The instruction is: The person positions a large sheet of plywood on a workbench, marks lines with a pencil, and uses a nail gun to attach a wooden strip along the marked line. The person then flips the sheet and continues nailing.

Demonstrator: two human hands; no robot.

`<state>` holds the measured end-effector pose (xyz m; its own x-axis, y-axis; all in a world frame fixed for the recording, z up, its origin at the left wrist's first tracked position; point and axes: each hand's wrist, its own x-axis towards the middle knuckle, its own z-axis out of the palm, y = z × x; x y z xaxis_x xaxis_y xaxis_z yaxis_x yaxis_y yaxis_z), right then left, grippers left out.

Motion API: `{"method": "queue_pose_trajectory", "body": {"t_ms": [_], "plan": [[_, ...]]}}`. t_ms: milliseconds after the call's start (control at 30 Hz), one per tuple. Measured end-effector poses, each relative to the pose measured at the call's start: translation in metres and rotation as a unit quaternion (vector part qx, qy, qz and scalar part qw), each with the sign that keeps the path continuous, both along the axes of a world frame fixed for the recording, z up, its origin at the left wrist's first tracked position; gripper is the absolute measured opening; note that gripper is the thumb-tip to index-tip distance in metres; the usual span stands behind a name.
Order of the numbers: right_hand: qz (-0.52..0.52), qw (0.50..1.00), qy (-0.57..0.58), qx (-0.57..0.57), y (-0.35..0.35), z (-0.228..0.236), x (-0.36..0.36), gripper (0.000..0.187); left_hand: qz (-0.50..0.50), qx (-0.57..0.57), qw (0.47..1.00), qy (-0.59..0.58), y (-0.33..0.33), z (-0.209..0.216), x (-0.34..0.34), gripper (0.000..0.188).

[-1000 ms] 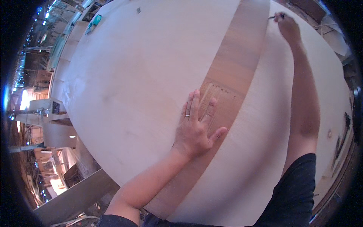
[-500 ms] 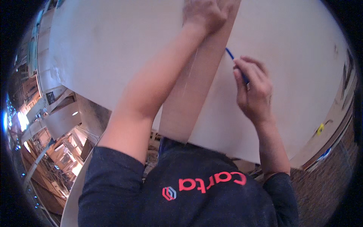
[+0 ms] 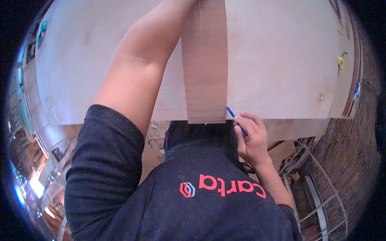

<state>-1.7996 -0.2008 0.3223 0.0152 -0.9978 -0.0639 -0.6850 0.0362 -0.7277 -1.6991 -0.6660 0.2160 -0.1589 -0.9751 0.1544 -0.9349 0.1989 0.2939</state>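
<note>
A long brown wooden strip [image 3: 206,64] lies on a wide pale board [image 3: 277,60], its near end reaching slightly past the board's front edge. My left forearm stretches along the strip's left side to the top of the picture, where the hand is cut off. In my right hand [image 3: 253,138] is a slim blue pen [image 3: 230,112], pinched between thumb and fingers. Its tip meets the strip's right edge close to the near end. A thin line shows on the board left of the strip.
A yellow tape measure [image 3: 341,63] rests near the board's right side. Toward the far left edge sits a green tool [image 3: 42,30]. Below right, a metal frame [image 3: 321,201] stands over rough brown ground. Wooden pieces and clutter fill the lower left.
My right hand has come nearer with the pen, down the strip's right edge to its near end. The view has shifted, and my left hand has passed out at the top.
</note>
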Motion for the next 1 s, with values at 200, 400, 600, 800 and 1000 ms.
{"method": "queue_pose_trajectory", "body": {"t_ms": [200,400,600,800,1000], "plan": [[-0.349,0.937,-0.025,-0.014,0.026,0.012,0.027,0.017,-0.07,-0.201,0.963,0.166,0.056,-0.008,0.075,0.09],[-0.246,0.929,0.222,0.163,-0.008,-0.031,0.087,0.094,0.059,-0.031,0.998,0.005,0.233,-0.003,0.29,0.079],[-0.234,0.917,0.263,0.186,-0.023,-0.039,0.116,0.129,0.067,0.029,0.997,-0.032,0.332,-0.015,0.424,0.075],[-0.226,0.962,0.129,0.082,-0.022,-0.071,0.09,0.113,0.106,0.057,0.992,-0.036,0.349,-0.016,0.421,0.076],[-0.186,0.98,-0.076,-0.013,-0.05,-0.079,0.109,0.105,0.086,0.065,0.994,-0.016,0.343,-0.013,0.427,0.078]]}}
